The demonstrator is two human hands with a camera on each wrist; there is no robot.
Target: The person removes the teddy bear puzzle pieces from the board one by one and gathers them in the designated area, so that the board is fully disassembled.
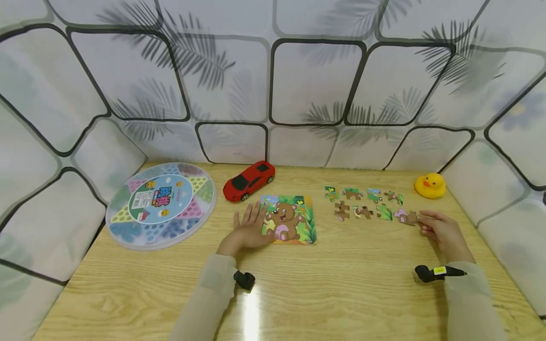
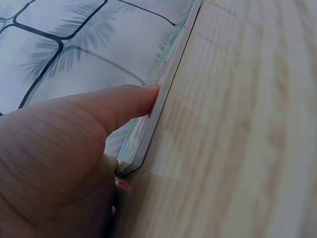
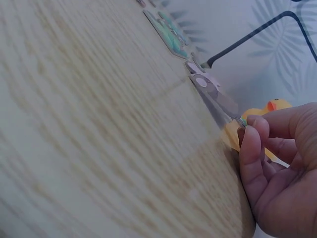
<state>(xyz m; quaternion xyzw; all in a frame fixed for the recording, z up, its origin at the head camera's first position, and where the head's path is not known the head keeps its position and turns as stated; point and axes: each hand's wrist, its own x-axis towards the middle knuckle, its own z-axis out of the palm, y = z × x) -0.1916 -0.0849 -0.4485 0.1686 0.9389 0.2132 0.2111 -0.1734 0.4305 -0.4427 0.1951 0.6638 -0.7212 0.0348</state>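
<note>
My left hand (image 1: 247, 232) lies with straight, spread fingers at the left side of a bear picture puzzle (image 1: 296, 220). In the left wrist view, its thumb (image 2: 126, 103) touches the puzzle's edge. At the right end of the loose pieces, my right hand (image 1: 443, 234) pinches a brown and purple jigsaw piece (image 1: 406, 217) between thumb and fingertips. The right wrist view has that piece (image 3: 215, 94) slanting out from the fingers, low over the table. Several other jigsaw pieces (image 1: 352, 193) lie spread in two rows between the hands.
A yellow rubber duck (image 1: 430, 185) sits just behind my right hand. Behind the puzzle stands a red toy car (image 1: 249, 181). A round Chinese checkers set (image 1: 159, 206) lies at the left. Patterned fabric (image 1: 315, 80) borders the wooden table (image 1: 341, 289) at the back and sides.
</note>
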